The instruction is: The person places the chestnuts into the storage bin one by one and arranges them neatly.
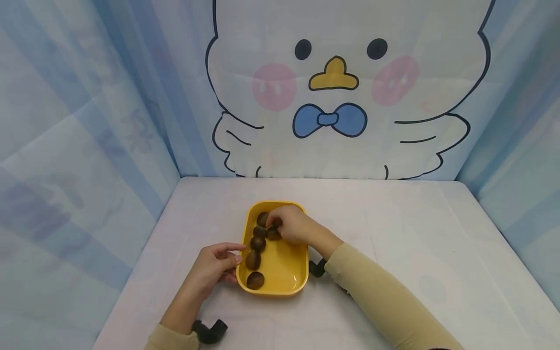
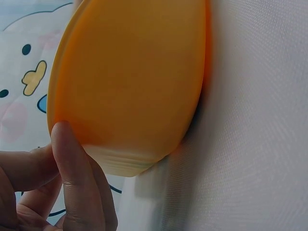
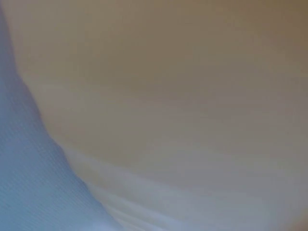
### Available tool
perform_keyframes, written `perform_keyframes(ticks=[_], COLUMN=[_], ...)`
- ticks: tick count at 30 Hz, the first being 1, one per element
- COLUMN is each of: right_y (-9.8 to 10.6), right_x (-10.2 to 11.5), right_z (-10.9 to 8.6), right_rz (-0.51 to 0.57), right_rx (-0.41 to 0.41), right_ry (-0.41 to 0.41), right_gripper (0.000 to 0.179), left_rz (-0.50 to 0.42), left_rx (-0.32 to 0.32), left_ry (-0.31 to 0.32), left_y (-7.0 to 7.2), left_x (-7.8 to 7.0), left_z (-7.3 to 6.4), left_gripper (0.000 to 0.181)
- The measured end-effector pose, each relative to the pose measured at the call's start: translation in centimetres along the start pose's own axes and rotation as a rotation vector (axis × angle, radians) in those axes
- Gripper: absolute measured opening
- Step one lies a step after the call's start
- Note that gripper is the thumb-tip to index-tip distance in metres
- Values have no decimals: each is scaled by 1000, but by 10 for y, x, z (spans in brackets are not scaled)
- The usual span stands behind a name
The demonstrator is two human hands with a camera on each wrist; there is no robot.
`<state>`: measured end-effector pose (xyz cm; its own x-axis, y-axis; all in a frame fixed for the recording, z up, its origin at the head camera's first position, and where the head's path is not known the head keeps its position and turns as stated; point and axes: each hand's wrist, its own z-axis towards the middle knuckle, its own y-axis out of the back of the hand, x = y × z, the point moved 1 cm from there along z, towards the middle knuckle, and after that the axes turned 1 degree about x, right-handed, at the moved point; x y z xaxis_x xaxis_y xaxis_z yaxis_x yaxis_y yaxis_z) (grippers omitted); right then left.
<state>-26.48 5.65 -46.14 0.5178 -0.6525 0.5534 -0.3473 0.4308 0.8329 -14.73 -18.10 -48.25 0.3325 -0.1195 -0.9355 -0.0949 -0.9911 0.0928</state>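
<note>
A yellow tray (image 1: 286, 265) sits on the table, with several dark brown, chestnut-like nuts (image 1: 255, 280) in a rough column along its left side. Over its far part, my right hand (image 1: 292, 224) pinches one such nut (image 1: 277, 222) between thumb and fingers, and another nut (image 1: 273, 234) lies just beneath. My left hand (image 1: 214, 265) touches the tray's left rim with its fingertips. Close up in the left wrist view, fairly straight fingers (image 2: 72, 163) rest against the tray's outer wall (image 2: 130, 82). In the right wrist view a blurred beige surface hides the right hand.
A white cloth (image 1: 393, 233) covers the table. Behind it hangs a curtain (image 1: 337, 155) with a cartoon bird, and pale blue curtains (image 1: 78, 146) flank the sides. Black curved pieces (image 1: 211, 332) show by both wrists.
</note>
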Motion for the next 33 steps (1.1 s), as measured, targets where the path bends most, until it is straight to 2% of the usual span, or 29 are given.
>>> perform_keyframes(ticks=[7, 11, 20, 25, 33], right_y=[11, 19, 33, 40, 54], right_x=[1, 2, -3, -9, -19], right_z=[-5, -10, -26, -39, -64], right_rz=[99, 124, 235, 307, 325], right_rx=[-10, -15, 33, 35, -5], right_ry=[-68, -77, -99, -119, -141], right_gripper=[36, 35, 35, 38, 33], left_rz=[-5, -5, 1, -5, -5], left_rx=[8, 11, -10, -8, 0], left_ry=[-5, -9, -4, -4, -7], left_y=[0, -1, -1, -1, -2], left_x=[0, 0, 0, 0, 0], left_z=[0, -1, -1, -1, 0], left_gripper=[38, 38, 38, 39, 39])
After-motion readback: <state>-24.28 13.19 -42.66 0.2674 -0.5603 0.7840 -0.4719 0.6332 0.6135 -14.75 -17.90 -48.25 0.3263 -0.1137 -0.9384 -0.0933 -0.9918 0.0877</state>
